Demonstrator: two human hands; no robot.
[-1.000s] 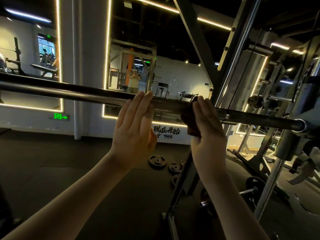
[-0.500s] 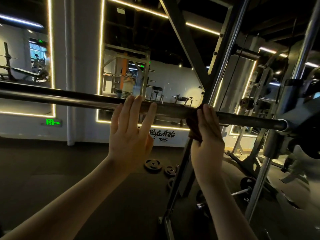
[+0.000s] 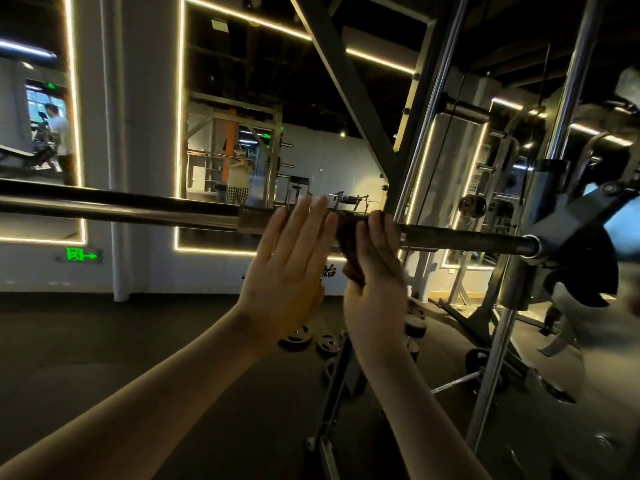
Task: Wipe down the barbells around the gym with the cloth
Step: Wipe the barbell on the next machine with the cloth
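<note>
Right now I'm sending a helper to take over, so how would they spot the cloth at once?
Follow the long steel barbell toward its right end, where the right hand grips it. The cloth is bunched between that hand and the bar, its tail hanging below. It is the only soft, dark brown thing against shiny metal.

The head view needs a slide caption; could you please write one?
Right hand grips a dark brown cloth round the long steel barbell; left hand, fingers straight, held flat beside it.
</note>
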